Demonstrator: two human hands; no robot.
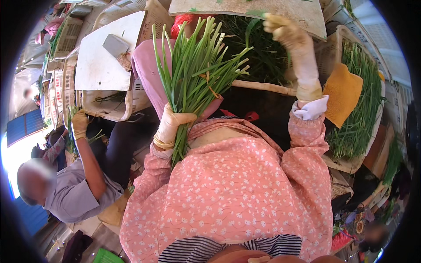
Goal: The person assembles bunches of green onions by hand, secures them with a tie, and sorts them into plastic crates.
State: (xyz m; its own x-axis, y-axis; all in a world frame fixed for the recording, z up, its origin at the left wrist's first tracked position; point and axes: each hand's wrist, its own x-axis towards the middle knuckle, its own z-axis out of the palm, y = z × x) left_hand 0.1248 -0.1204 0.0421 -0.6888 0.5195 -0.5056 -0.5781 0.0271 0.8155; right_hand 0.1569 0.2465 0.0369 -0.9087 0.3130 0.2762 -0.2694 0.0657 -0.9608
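Note:
My left hand [169,126], in a pale glove, grips a bunch of garlic chives [194,75] upright near my lap. The pale cut ends fan out at the top, and a few yellowed leaves hang among them. My right hand [284,28], also gloved and blurred, is raised at the edge of a worn whitish board [243,7]. Whether its fingers hold anything is unclear; a green leaf [251,31] hangs to its left. Below the board, loose green leaves [263,54] lie behind a pale crate rim [263,86].
At left, a cleaver [115,44] rests on a white board [102,70] over a plastic crate [128,102]. A co-worker [79,194] sits there holding greens. To the right are an orange cloth [343,93] and a crate heaped with chives [357,108]. Red plastic [179,24] shows ahead.

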